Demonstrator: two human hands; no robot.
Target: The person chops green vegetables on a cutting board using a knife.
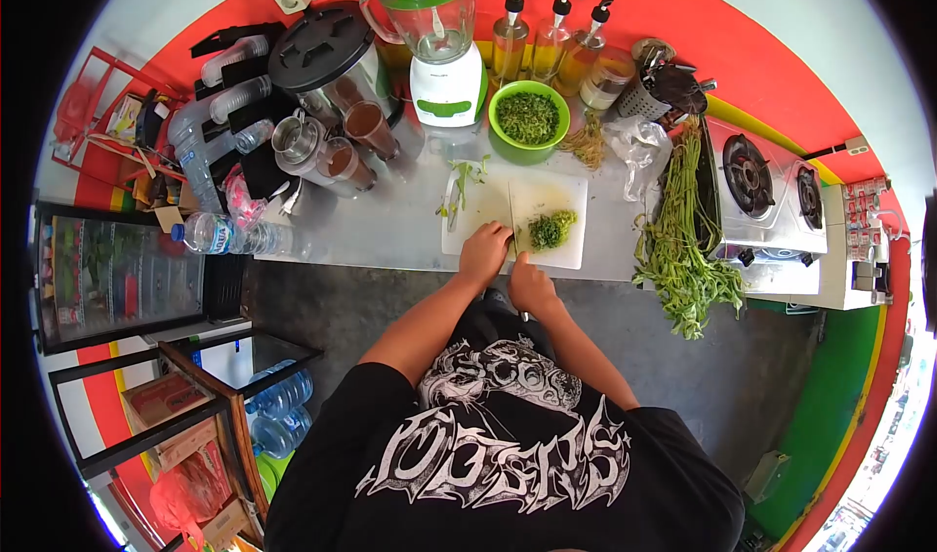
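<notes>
My right hand point(530, 285) is closed around a knife point(514, 244), whose thin blade points away from me over the white cutting board point(570, 186). Just left of the blade, my left hand point(487, 248) rests on the board with its fingers curled together. Whatever they press on is hidden. To the right of the blade lies a pile of chopped greens point(552, 230). Some loose leafy stems point(461, 187) lie on the board's far left part.
A green bowl point(527, 150) of chopped greens stands behind the board, near a blender point(444, 88). A long bunch of leafy stalks point(689, 249) hangs over the counter's front edge, beside a gas stove point(766, 186). Cups point(371, 127) and a water bottle point(229, 234) stand left.
</notes>
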